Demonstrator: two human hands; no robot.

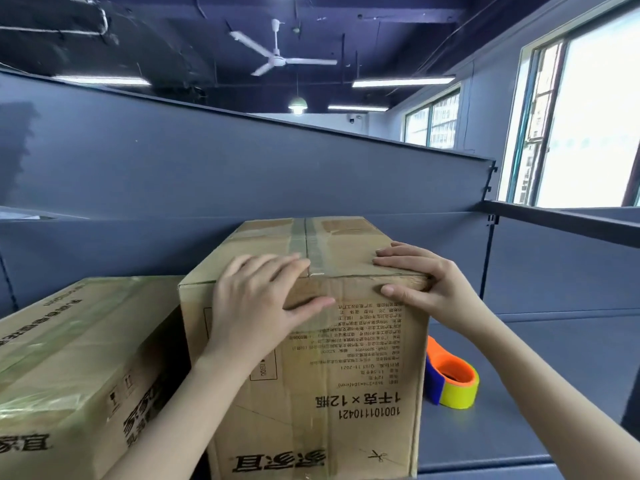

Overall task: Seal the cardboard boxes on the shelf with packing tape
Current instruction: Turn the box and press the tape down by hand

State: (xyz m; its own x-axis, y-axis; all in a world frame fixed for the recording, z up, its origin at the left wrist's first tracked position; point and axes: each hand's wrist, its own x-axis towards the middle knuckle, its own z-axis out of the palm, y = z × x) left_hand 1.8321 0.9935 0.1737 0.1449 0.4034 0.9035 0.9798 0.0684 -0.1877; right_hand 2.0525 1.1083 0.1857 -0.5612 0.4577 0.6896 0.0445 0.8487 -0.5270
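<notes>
pressing tape (314, 249) onto box (346, 375) front edge: left hand (259, 303), right hand (429, 282) flat, grip apart. cardboard stiff, likely heavy; take hold at bottom corners.

Daylight pours through the windows (588, 109) on the right, which are blown out to white. Tube lights (403, 81) glow against the dark ceiling (381, 29). The lighting is bright and even, with soft shadows. Wide-angle distortion bends straight lines near the edges, and detail is slightly soft.
</notes>
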